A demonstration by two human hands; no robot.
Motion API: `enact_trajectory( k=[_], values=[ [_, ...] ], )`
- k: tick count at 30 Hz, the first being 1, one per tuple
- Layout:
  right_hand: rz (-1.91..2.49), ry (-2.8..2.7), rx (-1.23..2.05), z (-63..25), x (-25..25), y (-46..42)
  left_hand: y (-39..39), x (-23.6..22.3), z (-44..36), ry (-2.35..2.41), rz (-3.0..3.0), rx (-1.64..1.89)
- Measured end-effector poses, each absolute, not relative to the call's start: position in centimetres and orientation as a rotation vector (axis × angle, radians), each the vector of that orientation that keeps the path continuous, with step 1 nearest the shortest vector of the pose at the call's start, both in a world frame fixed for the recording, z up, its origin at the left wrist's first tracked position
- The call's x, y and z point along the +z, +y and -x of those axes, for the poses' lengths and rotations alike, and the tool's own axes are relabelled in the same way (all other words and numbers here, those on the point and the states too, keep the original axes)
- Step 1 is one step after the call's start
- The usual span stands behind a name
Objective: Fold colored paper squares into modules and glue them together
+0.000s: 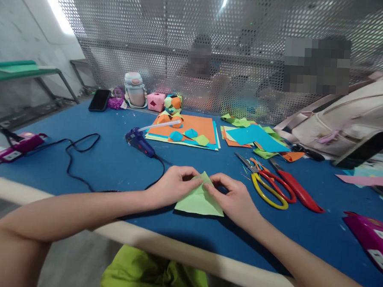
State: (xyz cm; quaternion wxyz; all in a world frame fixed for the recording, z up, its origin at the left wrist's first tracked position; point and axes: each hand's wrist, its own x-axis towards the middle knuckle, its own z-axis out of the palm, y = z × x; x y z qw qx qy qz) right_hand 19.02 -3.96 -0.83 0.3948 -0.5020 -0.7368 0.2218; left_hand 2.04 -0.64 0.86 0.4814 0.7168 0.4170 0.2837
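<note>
A light green sheet of paper [200, 202], folded to a point at its top, is held just over the blue table. My left hand [173, 184] pinches its upper left edge between thumb and fingers. On the other side, my right hand [235, 197] grips the upper right edge the same way. Beyond my left hand lies a blue glue gun [140, 143] with a clear glue stick in its back. To the right of my right hand are scissors [269, 190] with yellow and red handles, and a red-handled cutter [300, 191].
Stacked coloured paper [192, 122] bears small folded pieces. Paper scraps [256, 136] lie to its right. A bottle [135, 91], pink box [156, 102] and phone [99, 100] stand along the mesh panel [170, 52]. A power cord [71, 163] crosses the left; a bag [347, 113] sits at right.
</note>
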Motion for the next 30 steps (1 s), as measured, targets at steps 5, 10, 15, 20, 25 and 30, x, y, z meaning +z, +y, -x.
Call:
enact_trajectory(
  k=[5,10,15,20,25,30],
  values=[
    [1.236,-1.896,0.484,-19.1,-1.2,-3.9,-0.4,0.8,-2.0,1.009,-1.695,0.654],
    [1.154,-1.929,0.452,-19.2,-1.4,-4.0,-0.2,0.7,-1.8,1.025,-1.631,0.604],
    [1.033,-1.96,0.478,-19.5,-1.4,-4.0,0.0,0.5,-1.8,1.024,-1.585,0.59],
    [0.927,-2.009,0.487,-19.9,-1.6,-4.0,0.0,0.6,-1.6,0.989,-1.56,0.572],
    [0.893,-2.054,0.377,-20.1,-1.4,-4.0,-0.1,1.0,-1.5,0.945,-1.54,0.577],
    [0.838,-2.12,0.188,-20.1,-1.2,-4.2,-0.3,1.4,-1.6,0.848,-1.498,0.615]
  ],
)
